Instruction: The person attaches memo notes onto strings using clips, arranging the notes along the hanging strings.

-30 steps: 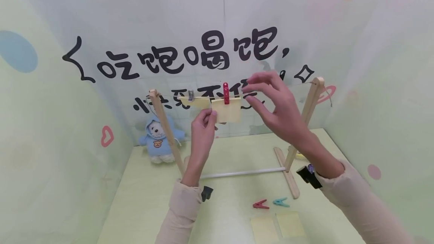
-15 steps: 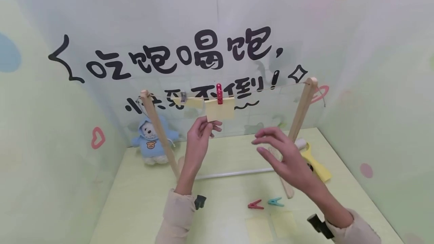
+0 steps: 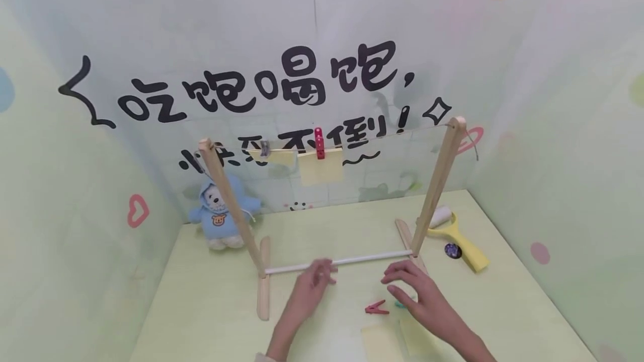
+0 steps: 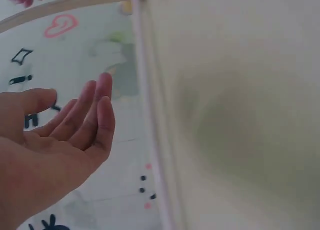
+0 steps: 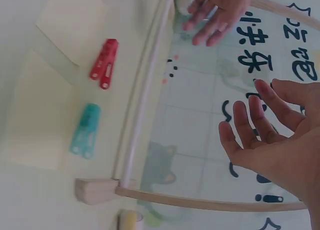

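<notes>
My left hand [image 3: 311, 290] hovers in front of the rack's white crossbar [image 3: 372, 257], fingers loosely bent around nothing. To its right, my right hand [image 3: 422, 298] holds nothing either, its relaxed fingers overlapping the teal clothespin [image 5: 85, 130] in the head view. A red clothespin [image 3: 377, 308] lies between the hands, above two yellow paper squares [image 3: 380, 343] on the table. Up on the string [image 3: 387, 136], a red clothespin [image 3: 319, 144] grips one yellow paper square [image 3: 320, 167]. Left of it, a grey clip [image 3: 265, 148] holds another yellow paper [image 3: 280, 157].
Two wooden posts [image 3: 439, 189] carry the string, standing on wooden feet [image 3: 264, 295]. A plush toy in a blue hoodie [image 3: 221, 217] sits behind the left post. Right of the rack lie a yellow-handled lint roller [image 3: 468, 247] and a dark round object [image 3: 453, 250].
Both hands have come down from the string toward the table. The left hand has let go of the hanging paper's lower edge; the paper stays hanging under the red clothespin.
</notes>
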Tool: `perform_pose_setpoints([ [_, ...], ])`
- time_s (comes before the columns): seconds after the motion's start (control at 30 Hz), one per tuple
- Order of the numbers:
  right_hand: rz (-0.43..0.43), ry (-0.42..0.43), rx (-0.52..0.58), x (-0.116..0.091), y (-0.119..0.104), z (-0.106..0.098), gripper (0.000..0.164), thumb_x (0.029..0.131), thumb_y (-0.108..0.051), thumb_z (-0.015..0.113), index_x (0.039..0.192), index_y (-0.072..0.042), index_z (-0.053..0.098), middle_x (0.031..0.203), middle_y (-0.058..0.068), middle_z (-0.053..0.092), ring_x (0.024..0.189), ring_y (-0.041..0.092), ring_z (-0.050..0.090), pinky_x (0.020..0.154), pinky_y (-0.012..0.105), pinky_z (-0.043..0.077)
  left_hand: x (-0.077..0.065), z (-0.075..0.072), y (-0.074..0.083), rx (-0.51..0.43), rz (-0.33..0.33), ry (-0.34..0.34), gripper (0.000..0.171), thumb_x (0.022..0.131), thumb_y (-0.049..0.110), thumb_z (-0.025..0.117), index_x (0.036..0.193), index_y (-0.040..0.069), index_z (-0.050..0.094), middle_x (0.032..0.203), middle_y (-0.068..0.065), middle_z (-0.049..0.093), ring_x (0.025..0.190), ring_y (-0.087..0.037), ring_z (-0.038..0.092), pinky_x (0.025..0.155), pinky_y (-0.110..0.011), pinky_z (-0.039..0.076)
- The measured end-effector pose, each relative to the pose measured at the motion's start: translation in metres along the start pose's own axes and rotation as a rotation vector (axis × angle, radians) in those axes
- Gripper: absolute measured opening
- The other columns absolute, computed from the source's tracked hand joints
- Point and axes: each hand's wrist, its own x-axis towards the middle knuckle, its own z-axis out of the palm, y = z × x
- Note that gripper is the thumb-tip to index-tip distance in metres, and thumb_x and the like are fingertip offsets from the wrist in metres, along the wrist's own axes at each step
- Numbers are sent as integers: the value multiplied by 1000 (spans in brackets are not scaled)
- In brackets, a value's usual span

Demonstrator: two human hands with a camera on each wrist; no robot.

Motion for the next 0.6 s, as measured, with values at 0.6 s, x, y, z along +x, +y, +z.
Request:
perform_pose_setpoints([
  [0.6, 37, -94, -328, -55, 44, 41, 42, 74, 1, 95, 103, -19, 72, 113, -2, 64, 100, 21, 65, 82, 35, 58, -57, 95, -66, 525, 119, 5, 59, 93, 58, 83, 129, 15, 67, 114, 5, 53, 99, -6, 40, 79, -28, 40],
])
